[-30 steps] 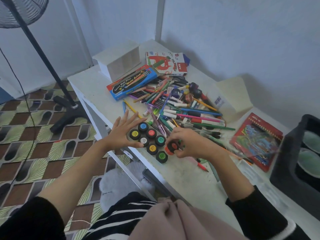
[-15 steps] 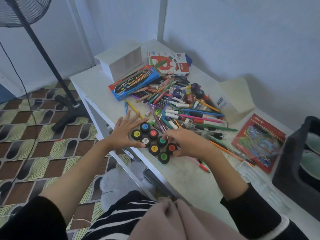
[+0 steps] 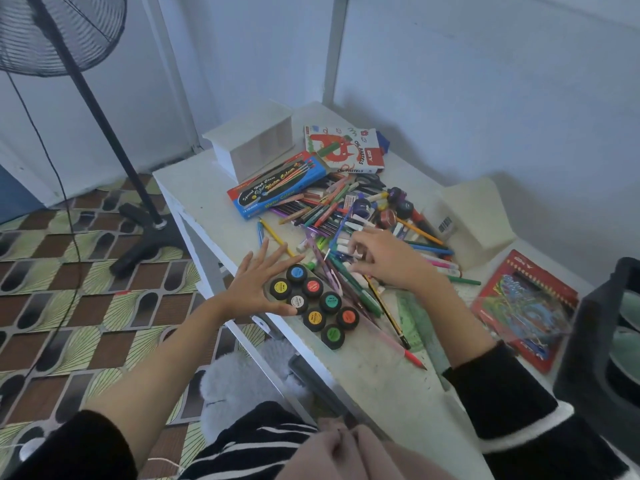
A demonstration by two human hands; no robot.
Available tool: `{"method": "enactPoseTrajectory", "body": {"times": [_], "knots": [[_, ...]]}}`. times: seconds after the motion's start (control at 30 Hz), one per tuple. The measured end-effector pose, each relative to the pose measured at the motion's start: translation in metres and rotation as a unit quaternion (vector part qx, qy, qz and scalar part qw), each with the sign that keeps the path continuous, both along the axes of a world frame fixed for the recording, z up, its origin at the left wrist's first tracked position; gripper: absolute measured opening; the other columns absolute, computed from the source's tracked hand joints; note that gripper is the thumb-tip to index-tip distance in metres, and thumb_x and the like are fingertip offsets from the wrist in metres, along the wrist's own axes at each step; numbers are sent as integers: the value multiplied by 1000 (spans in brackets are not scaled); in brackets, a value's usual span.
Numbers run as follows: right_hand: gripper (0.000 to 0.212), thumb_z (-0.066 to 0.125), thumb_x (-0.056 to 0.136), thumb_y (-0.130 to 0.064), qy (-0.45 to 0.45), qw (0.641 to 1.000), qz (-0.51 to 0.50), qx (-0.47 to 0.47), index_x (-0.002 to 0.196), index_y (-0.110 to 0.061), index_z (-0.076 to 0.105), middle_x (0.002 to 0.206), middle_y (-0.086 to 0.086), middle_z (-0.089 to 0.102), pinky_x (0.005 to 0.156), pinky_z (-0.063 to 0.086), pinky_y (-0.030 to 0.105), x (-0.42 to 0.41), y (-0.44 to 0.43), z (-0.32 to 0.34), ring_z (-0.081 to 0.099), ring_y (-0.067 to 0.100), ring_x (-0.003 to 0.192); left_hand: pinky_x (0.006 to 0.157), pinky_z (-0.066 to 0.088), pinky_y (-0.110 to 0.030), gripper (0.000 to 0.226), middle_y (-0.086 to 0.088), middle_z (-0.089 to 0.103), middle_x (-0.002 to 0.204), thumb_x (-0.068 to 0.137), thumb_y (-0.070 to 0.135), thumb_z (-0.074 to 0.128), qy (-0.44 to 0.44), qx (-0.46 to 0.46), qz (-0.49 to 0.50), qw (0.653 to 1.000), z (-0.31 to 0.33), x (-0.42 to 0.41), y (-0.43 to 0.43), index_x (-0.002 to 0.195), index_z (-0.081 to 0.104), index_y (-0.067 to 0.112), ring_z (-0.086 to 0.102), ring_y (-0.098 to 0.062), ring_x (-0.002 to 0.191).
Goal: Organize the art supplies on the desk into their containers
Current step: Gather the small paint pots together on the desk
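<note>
**At the near edge of the surface, a spread hand by the paint pots**

On the white surface [image 3: 201, 188], at about seven o'clock from the big heap, eight black paint pots [image 3: 313, 303] with coloured lids stand upright, packed together and touching. The left hand [image 3: 256, 289] lies against the cluster's nine o'clock side. Its fingers are straight and fanned, gripping nothing, and the thumb rests on the white-lidded pot.

The right hand [image 3: 388, 261] is down in the heap of pens and pencils [image 3: 346, 216], at its five o'clock part. Its fingers arch into the pens, and from here I cannot tell whether they have hold of one.

At eleven o'clock of the heap lies a blue watercolour box [image 3: 277, 188], touching the pens. Beyond it are a white box [image 3: 252, 143] and, at twelve o'clock, an oil pastels box [image 3: 343, 148]. A cream container [image 3: 478, 220] sits at three o'clock, and a red pencil pack [image 3: 526, 306] lies at four o'clock. A fan stand [image 3: 145, 233] is on the patterned floor off the surface's nine o'clock side.
</note>
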State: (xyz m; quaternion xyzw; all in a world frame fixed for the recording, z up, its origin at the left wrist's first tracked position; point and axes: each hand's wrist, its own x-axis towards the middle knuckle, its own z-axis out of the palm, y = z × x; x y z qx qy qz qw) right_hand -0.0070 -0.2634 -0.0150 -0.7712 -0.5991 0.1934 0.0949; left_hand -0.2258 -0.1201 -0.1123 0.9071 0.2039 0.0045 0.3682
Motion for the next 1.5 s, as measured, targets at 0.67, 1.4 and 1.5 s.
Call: {"method": "enactPoseTrajectory", "body": {"times": [0.67,1.4,1.5], "knots": [[23,55,89,-7,-120,958,-233,115,112,-1,53,118,20,52,74,43,36,41,79,-38,57,35,98,113,-18,-44,94,16,-13,157,52,94,43,7,21,-17,1000,-3,-2,3,134,7,66,-34,-4,136],[20,70,84,-23,114,882,-442,119,101,-16,61,84,-6,57,62,37,19,-126,-89,-21,54,9,74,113,-15,-46,104,6,-12,159,54,92,35,-3,60,-41,997,-5,-3,6,146,8,51,-29,-14,140],[15,57,93,-19,108,887,-441,86,107,-19,62,91,-4,55,68,35,23,-137,-87,-24,55,15,84,114,-12,-48,107,5,-13,159,56,94,41,11,57,-49,997,-3,-2,7,147,9,49,-27,-16,141]]}}
